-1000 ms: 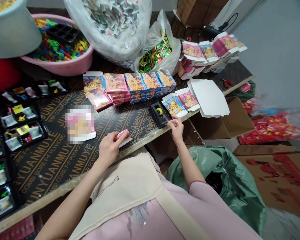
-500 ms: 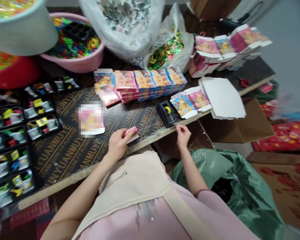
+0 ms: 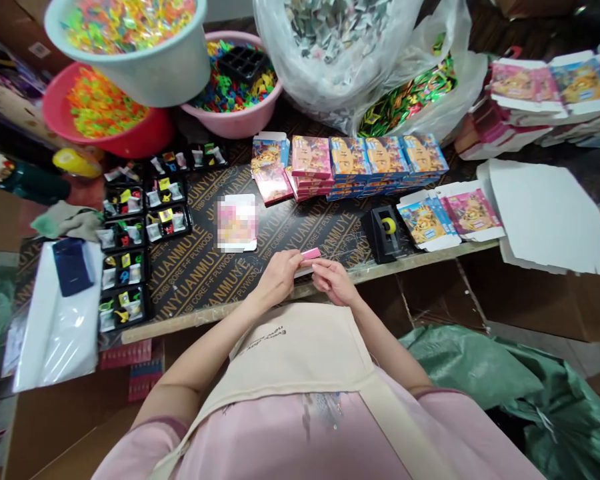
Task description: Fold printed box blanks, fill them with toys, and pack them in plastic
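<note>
My left hand is closed around a small pink cardboard box above the table's front edge. A white flap of the box shows below the fingers. My right hand meets the box from the right, thumb and forefinger pinched together against its side; whether something thin is between these fingertips is hidden. Right of the hands stands a black tape dispenser with a yellow-cored roll. A flat pink box, partly blurred out, lies to the left. Behind are stacked pink boxes and blue boxes.
Black trays with small packets stand at the left. Tubs of plastic pieces, a pale blue tub among them, and a clear bag of scraps line the back. White sheets overhang the front edge at right.
My right hand has moved left from beside the tape dispenser to the pink box. My left hand still holds the box. The view has swung left, showing more of the table's left end.
</note>
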A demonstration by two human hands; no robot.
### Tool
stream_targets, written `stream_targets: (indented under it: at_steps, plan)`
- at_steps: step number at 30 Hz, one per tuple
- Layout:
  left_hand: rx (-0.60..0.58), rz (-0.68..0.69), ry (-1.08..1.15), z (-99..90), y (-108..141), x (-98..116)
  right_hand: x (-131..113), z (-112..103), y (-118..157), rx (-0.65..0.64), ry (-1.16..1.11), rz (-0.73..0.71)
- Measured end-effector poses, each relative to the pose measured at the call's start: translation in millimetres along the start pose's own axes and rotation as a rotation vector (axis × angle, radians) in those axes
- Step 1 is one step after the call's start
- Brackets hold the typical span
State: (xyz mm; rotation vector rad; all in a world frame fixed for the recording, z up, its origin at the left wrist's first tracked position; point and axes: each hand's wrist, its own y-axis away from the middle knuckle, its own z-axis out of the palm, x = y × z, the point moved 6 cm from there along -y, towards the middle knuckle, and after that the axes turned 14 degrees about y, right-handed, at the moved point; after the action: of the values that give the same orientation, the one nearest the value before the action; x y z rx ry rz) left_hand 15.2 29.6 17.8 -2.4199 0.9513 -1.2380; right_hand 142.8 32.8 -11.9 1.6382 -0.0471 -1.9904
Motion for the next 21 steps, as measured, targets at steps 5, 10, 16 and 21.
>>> stream_targets:
  at_steps: [5,10,16,21]
  plan:
    - [0.003,-0.076,-0.017,3.7,-2,-1,5,-3,-1,0.019,0.093,0.009]
    - [0.226,-0.087,0.016,3.6,-7,-4,-14,-30,6,0.368,0.636,-0.225]
    - [0.369,-0.31,0.307,-37.4,1,-24,-1,-53,0,0.449,0.927,-0.394]
    - [0.096,-0.417,0.545,-53.2,8,-47,12,-40,-7,0.433,1.134,-0.614]
